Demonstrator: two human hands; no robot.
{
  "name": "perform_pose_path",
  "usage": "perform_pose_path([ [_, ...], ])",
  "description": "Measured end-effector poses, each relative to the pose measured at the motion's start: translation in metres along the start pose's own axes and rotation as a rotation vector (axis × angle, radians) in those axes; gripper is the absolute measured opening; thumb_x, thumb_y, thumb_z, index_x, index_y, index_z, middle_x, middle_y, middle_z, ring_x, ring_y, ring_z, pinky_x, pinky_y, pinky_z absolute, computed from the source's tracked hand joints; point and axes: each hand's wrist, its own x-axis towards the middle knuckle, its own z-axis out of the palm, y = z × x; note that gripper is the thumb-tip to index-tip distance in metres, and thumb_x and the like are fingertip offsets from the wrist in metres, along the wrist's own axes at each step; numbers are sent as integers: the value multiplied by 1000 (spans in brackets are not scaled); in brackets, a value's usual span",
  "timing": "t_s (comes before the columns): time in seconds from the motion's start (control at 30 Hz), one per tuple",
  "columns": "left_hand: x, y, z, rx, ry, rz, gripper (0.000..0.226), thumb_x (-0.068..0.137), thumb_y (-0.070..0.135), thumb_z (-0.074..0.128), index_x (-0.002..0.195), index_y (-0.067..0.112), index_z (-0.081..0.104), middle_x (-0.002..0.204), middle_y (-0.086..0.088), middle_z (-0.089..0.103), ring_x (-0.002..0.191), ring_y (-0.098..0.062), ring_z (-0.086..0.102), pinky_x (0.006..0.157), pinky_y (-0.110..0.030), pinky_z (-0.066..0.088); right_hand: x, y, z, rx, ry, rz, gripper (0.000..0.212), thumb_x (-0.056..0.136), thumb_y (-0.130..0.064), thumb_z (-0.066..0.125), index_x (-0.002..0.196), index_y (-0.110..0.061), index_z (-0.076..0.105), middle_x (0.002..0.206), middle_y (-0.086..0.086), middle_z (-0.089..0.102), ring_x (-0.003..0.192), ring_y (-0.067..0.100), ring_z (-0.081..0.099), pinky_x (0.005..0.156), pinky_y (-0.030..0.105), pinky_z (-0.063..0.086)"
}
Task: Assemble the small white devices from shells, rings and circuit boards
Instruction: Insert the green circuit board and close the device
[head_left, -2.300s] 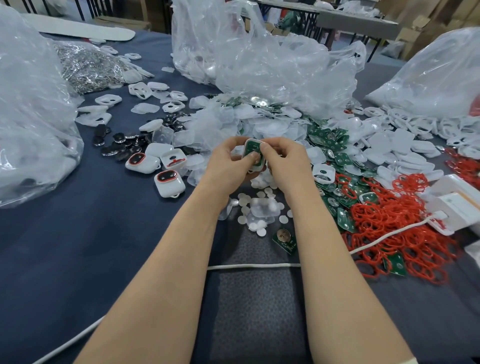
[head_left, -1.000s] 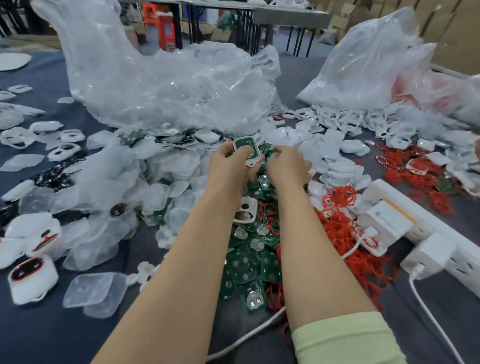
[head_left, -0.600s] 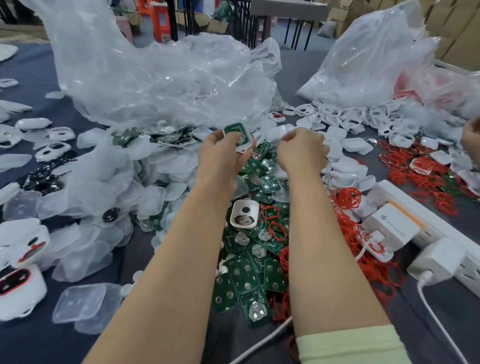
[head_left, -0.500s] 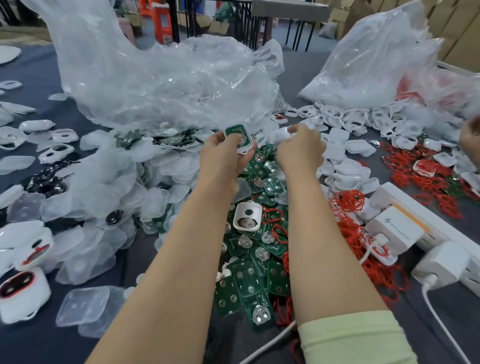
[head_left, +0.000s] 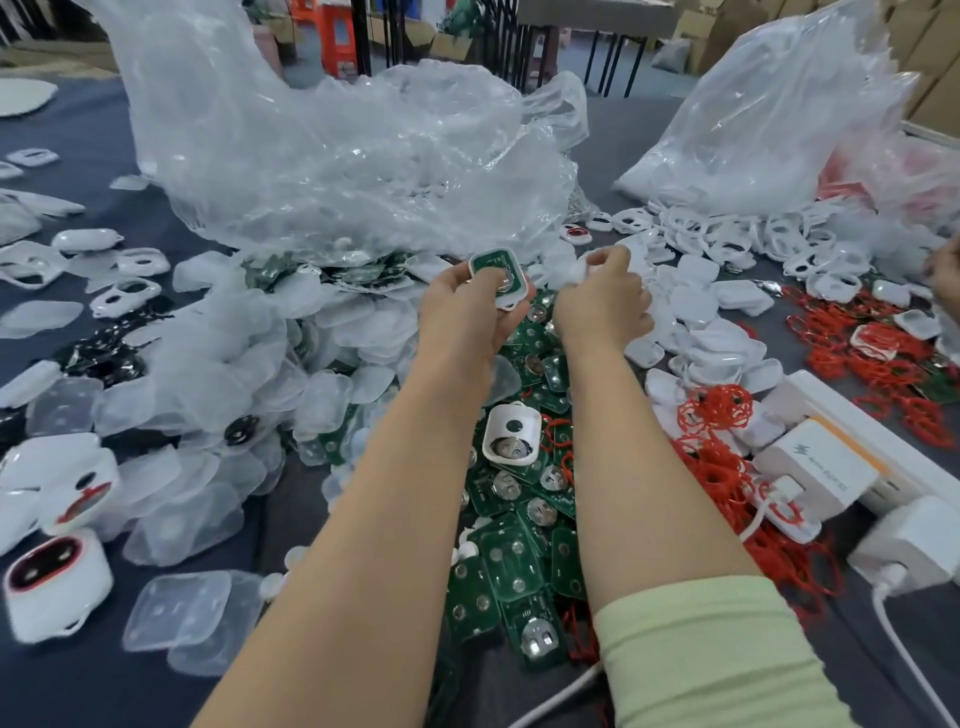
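Note:
My left hand grips a white shell with a green circuit board seated in it, held up above the pile. My right hand is closed on a white shell piece picked from the heap of white shells. Below my wrists lie green circuit boards and another half-built white shell holding a coin cell. Red rings are piled to the right. Finished white devices with red rings sit at the lower left.
Clear plastic covers spread across the left. Big crumpled plastic bags stand behind and at the far right. A white power strip with chargers and cable lies right. Another person's hand shows at the right edge.
My view swung right from the finished devices toward the shell heap. My right hand left the shell in my left hand, reached into the white shells and lifted one piece.

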Motion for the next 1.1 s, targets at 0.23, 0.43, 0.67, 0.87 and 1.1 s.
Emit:
perform_pose_path([
  [0.23,-10,5,-10,29,-10,8,26,95,2,51,122,2,50,117,-21,64,73,-15,68,66,-19,57,-14,4,-5,26,43,-42,28,94,-23,48,119,-27,59,123,4,57,119,27,45,101,42,26],
  [0.43,-27,12,-24,30,-20,32,30,95,2,51,125,0,49,119,-21,63,74,-16,69,62,-18,58,-35,1,-23,101,146,-77,16,97,-26,40,100,-20,55,83,-5,53,95,21,52,97,39,25],
  [0.67,-55,27,-62,42,-30,43,25,97,5,50,122,1,51,115,-21,63,72,-18,71,62,-23,60,-81,-2,-38,263,170,-262,21,96,-22,50,113,-17,63,126,6,53,120,23,45,94,28,32],
  [0.87,-82,38,-119,26,35,20,24,102,20,42,115,4,55,107,-21,66,73,-21,69,53,-23,57,-137,-24,-41,506,28,-488,17,96,-17,50,107,-13,63,97,-4,62,90,12,56,81,23,41],
  [1.1,-89,31,-155,117,141,71,26,101,28,41,89,13,58,91,-14,69,75,-23,69,61,-30,60,-183,-31,-18,818,-507,-298,14,97,-9,51,108,-16,56,84,5,59,52,0,58,58,17,52],
])
